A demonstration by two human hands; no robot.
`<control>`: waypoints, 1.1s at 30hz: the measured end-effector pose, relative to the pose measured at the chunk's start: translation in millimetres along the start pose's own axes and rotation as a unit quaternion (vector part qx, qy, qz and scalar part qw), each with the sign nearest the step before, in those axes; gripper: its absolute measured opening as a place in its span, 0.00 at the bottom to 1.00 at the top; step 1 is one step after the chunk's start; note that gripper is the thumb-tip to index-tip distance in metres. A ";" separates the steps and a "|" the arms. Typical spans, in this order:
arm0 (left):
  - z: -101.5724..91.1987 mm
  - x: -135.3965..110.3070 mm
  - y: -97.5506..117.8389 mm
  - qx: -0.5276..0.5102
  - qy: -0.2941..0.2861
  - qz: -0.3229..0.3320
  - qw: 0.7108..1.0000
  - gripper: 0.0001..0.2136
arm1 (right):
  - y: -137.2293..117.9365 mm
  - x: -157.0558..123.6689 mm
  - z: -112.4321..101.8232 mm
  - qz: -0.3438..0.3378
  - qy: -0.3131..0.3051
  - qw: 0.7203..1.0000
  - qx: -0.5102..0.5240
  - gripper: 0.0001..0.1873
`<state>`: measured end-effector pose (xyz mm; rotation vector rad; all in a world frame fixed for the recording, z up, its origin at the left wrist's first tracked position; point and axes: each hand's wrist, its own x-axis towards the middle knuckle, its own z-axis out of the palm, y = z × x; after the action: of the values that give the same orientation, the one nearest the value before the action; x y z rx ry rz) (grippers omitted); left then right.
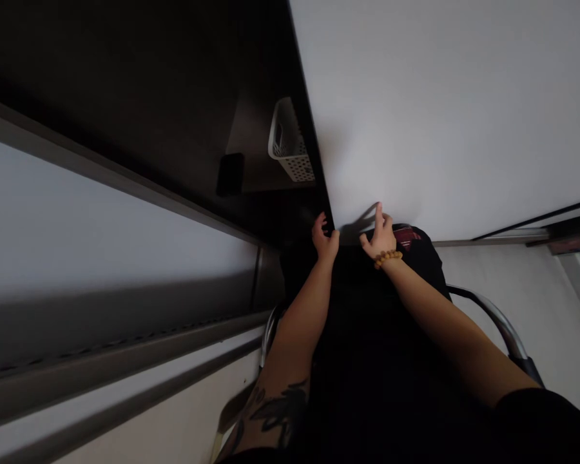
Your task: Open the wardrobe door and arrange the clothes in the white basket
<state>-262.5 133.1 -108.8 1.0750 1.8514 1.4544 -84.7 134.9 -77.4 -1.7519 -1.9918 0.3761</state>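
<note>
2 bare hands, raised. Left hand: fingers half-curled, empty, at the corner of the white panel. Right hand: fingers spread, index upright, empty, just beside black fabric with red label; amber bead bracelet at wrist.

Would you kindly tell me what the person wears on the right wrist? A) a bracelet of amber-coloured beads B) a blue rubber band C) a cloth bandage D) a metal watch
A: a bracelet of amber-coloured beads circles the wrist just below the right hand.
</note>
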 end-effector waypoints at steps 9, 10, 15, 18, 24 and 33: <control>4.4 -7.6 -4.2 -0.016 -0.204 0.061 0.977 0.43 | -26.1 -6.9 11.0 -0.122 -0.059 0.991 -0.019 0.48; 6.1 -8.8 -4.1 -0.020 -0.217 0.070 0.973 0.44 | -27.1 -7.4 11.1 -0.122 -0.058 0.990 -0.029 0.48; 12.0 -9.2 -2.9 -0.027 -0.232 0.062 0.970 0.44 | -26.1 -10.2 9.1 -0.070 -0.072 0.991 -0.093 0.50; 9.5 -6.2 -3.1 -0.024 -0.219 0.026 0.975 0.42 | -24.8 -10.5 11.1 -0.026 -0.074 0.990 -0.118 0.56; 4.1 -4.5 -3.6 -0.012 -0.205 -0.034 0.978 0.36 | -21.9 -10.2 16.1 0.027 -0.070 0.992 -0.100 0.62; 9.5 -5.1 -6.6 -0.020 -0.224 -0.080 0.971 0.31 | -1.8 -5.0 23.6 0.068 -0.023 0.997 0.003 0.61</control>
<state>-253.8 133.2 -118.0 1.0980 1.5390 1.0472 -97.8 132.0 -97.6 -1.8976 -1.9043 0.4707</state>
